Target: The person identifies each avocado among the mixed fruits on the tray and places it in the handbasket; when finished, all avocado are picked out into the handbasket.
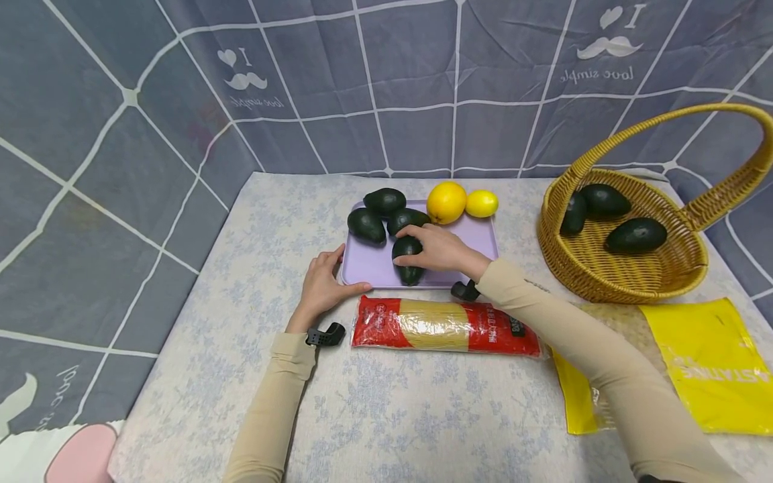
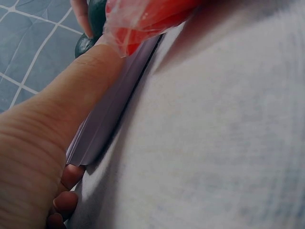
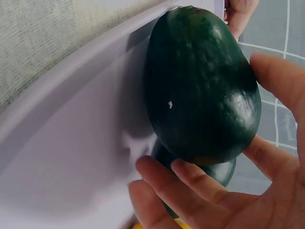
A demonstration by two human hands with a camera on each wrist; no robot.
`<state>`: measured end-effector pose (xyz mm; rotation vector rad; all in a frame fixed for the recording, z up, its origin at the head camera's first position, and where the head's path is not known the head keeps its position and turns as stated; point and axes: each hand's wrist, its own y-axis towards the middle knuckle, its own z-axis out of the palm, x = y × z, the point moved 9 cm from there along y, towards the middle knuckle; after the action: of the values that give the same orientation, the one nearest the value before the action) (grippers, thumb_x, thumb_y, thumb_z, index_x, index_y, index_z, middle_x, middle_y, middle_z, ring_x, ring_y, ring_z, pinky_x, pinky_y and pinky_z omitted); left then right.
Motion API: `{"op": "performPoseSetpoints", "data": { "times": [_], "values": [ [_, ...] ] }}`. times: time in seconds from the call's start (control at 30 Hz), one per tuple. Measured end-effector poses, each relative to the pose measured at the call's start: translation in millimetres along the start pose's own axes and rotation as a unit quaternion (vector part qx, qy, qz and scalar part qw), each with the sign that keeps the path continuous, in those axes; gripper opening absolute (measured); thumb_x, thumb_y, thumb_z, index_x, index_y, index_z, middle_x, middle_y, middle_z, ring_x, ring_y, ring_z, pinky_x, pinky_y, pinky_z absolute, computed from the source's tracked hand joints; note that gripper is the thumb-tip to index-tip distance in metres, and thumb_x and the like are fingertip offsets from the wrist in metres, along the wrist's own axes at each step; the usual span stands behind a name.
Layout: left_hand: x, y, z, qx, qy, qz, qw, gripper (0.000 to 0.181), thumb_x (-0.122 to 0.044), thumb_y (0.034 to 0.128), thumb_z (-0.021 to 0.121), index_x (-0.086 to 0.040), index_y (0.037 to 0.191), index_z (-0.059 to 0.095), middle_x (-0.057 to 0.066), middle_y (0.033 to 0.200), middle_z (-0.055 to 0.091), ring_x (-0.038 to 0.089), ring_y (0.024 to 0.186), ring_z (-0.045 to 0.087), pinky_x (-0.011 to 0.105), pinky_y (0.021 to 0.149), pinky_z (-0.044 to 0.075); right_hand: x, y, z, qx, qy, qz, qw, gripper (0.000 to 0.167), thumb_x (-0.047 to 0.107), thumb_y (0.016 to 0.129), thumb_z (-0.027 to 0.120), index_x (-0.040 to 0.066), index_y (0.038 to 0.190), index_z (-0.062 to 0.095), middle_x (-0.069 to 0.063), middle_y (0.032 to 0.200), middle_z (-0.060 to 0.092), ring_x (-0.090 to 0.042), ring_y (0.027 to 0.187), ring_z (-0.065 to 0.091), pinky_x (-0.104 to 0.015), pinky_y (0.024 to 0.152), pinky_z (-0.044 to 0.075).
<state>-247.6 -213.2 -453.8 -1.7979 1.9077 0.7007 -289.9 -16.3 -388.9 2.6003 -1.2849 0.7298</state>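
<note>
Near the front edge of a lilac tray [image 1: 368,267], my right hand [image 1: 445,249] grips a dark green avocado [image 1: 409,274] between thumb and fingers. The right wrist view shows this avocado [image 3: 200,90] close up, with the fingertips against its side. My left hand [image 1: 323,286] holds the tray's front left corner, its thumb along the front and its fingers at the left side. In the left wrist view, curled fingertips show beside the tray wall [image 2: 102,124]. Three other avocados [image 1: 366,226] lie at the tray's back left.
An orange fruit [image 1: 447,202] and a yellow lemon [image 1: 482,204] sit at the tray's back right. A red noodle packet [image 1: 377,325] lies in front. On the right stand a wicker basket [image 1: 604,274] holding avocados [image 1: 636,235] and, nearer, a yellow bag [image 1: 706,369] partly under my right sleeve.
</note>
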Motion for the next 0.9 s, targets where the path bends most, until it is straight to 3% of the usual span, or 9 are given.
{"op": "performPoseSetpoints", "data": {
  "times": [0.4, 0.9],
  "values": [
    [1.1, 0.0, 0.4, -0.003, -0.004, 0.007, 1.0, 0.108, -0.051, 0.064, 0.084, -0.005, 0.147, 0.033, 0.014, 0.119, 0.048, 0.026, 0.102, 0.04, 0.041, 0.08, 0.035, -13, 2.6, 8, 0.032, 0.085, 0.037, 0.9952, 0.054, 0.043, 0.083, 0.07, 0.018, 0.127, 0.05, -0.016, 0.125, 0.055, -0.031, 0.107, 0.052, -0.045, 0.093, 0.038],
    [-0.4, 0.1, -0.4, -0.003, -0.002, 0.005, 1.0, 0.108, -0.05, 0.0633, 0.085, -0.005, 0.147, 0.034, 0.013, 0.117, 0.049, 0.026, 0.101, 0.04, 0.04, 0.08, 0.035, -34, -6.4, 5, 0.023, 0.159, 0.058, 0.9853, 0.055, 0.04, 0.079, 0.075, 0.016, 0.12, 0.048, -0.017, 0.12, 0.053, -0.032, 0.104, 0.048, -0.045, 0.091, 0.037]
  ]
}}
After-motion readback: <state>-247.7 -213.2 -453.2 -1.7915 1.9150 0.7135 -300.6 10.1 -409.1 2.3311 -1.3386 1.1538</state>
